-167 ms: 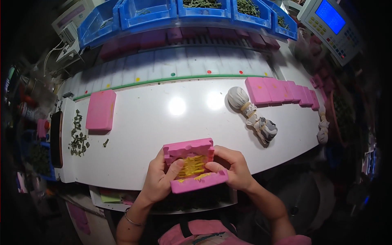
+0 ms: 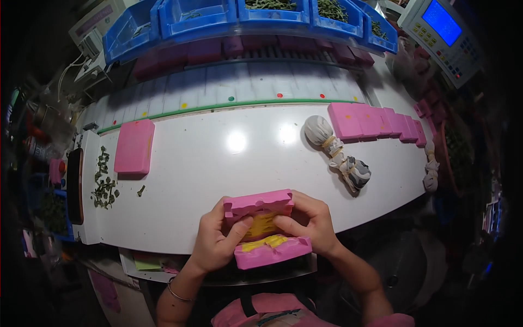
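Above the table's near edge, both my hands grip a pink rubber-like mould [image 2: 275,255] with a yellow inside. It is spread apart, with one pink part toward the far side and the other folded toward me. My left hand [image 2: 217,240] closes on its left end, the thumb pressing on the yellow hollow. On the opposite end my right hand [image 2: 317,220] is wrapped round it, thumb also on the yellow surface. The fingers behind the mould are mostly hidden.
A pink block [image 2: 134,146] and scattered green pieces [image 2: 103,191] lie on the left. To the right are a tied cloth bundle [image 2: 342,158] and a row of pink blocks [image 2: 373,121]. Blue bins [image 2: 199,27] line the back, beside a keypad device with a blue screen [image 2: 442,24].
The mould has shifted slightly right, its near part lower and toward me. Its far part is tilted more, and my left thumb has moved right with it.
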